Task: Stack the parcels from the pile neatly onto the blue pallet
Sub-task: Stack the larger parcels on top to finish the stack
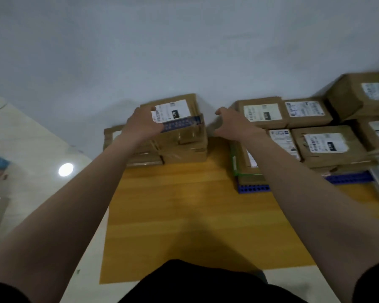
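So the top parcel (173, 110) sat on the pile (184, 154), hard against the wall (184, 51), long side running left to right along it. My left grip (143, 122) had it by the near left corner, thumb up on the label and fingers curled down the front. My right grip (230, 123) was wide, holding nothing, just off the parcel's right end with a gap between, so that side was the missing half of the lift imo. The blue pallet (254, 189) lay to the right of the pile, near it, loaded with stacked parcels (324, 145), so the carry would go rightward. Everything sat on the floor (184, 204), a yellow wood-look patch in front. Pretty blurry though.
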